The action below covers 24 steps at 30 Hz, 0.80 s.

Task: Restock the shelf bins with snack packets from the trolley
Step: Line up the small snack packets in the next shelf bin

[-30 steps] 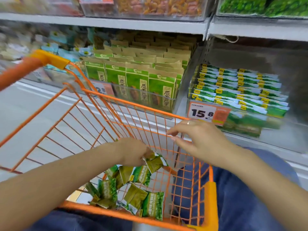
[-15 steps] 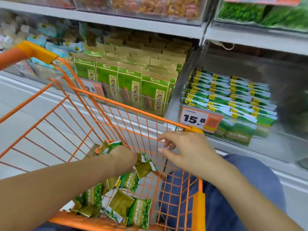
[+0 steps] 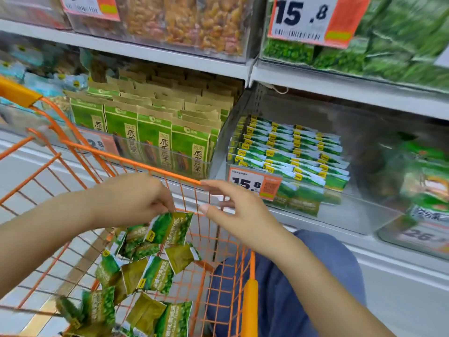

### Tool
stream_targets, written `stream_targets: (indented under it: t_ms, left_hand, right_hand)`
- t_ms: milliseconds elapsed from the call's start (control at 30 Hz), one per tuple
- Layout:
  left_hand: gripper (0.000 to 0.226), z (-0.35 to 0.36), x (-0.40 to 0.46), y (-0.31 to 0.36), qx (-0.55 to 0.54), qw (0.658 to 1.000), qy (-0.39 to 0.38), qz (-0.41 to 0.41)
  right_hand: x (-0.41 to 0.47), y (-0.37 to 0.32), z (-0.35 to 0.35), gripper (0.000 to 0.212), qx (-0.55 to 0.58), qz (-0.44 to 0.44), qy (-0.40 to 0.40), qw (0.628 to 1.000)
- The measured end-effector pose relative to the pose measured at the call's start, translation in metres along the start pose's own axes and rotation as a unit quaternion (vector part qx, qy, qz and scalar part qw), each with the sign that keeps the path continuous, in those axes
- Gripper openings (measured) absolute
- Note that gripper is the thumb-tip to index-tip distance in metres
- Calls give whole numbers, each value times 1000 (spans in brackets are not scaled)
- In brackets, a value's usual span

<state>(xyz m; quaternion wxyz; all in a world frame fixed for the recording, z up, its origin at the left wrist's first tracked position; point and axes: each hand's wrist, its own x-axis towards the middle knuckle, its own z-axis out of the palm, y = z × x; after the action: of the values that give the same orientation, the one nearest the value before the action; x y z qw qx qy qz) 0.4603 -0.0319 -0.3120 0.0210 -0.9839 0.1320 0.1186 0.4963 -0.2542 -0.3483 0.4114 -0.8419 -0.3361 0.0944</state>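
Several packets [image 3: 155,276] lie loose in the trolley [image 3: 136,164], so I judge the restock well short of complete. My left hand [image 3: 131,198] pinches the top edge of one packet [image 3: 170,227], which hangs just above the heap and inside the trolley's wire walls. A few more packets appear to hang with it; I cannot tell whether they are joined or merely behind it. My right hand [image 3: 233,210] hangs beside it with fingers spread and relaxed, holding nothing, just inside the trolley rim.

The target bin [image 3: 291,152], as I judge it, sits on the lower shelf directly past the rim. It holds rows of matching green packets behind a 15.8 price tag [image 3: 255,186], with bare room at its front and right side.

Remaining, by my estimate: carry the held packet over the rim, seat it in the bin, then repeat for the heap.
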Motion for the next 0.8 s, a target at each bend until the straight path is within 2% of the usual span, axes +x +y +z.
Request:
stream_targets:
  t_ms: [67, 133, 233, 300, 367, 533, 600, 667, 767, 800]
  left_hand:
    - [18, -23, -13, 9, -119, 991, 53, 9]
    - [22, -35, -18, 21, -229, 966, 116, 22]
    - [18, -34, -10, 40, -312, 933, 177, 14]
    - [15, -30, -2, 50, -374, 904, 207, 1]
    - [17, -28, 7, 58, -445, 867, 223, -10]
    - [20, -26, 28, 78, -545, 797, 259, -29]
    - [22, -28, 38, 86, -571, 772, 276, -33]
    - [22, -29, 47, 94, -600, 747, 284, -36]
    - [21, -27, 61, 106, -630, 719, 290, -43]
    - [21, -27, 66, 109, -633, 716, 293, -37]
  right_hand:
    - [-2, -1, -4, 49, 74, 18, 4, 997]
    - [-3, -2, -5, 39, 116, 21, 13, 993]
    - [-6, 0, -12, 16, 235, 18, 65, 970]
    - [-11, 2, -20, 13, 290, 26, 98, 952]
    - [-15, 6, -26, 38, 316, 54, 137, 937]
    - [-21, 11, -41, 74, 313, 70, 220, 921]
    - [-21, 15, -45, 77, 315, 66, 236, 917]
    - [-24, 18, -53, 70, 330, 80, 237, 910]
    - [-35, 25, -70, 21, 348, 115, 193, 910]
    - [-40, 24, -76, 12, 335, 118, 182, 917]
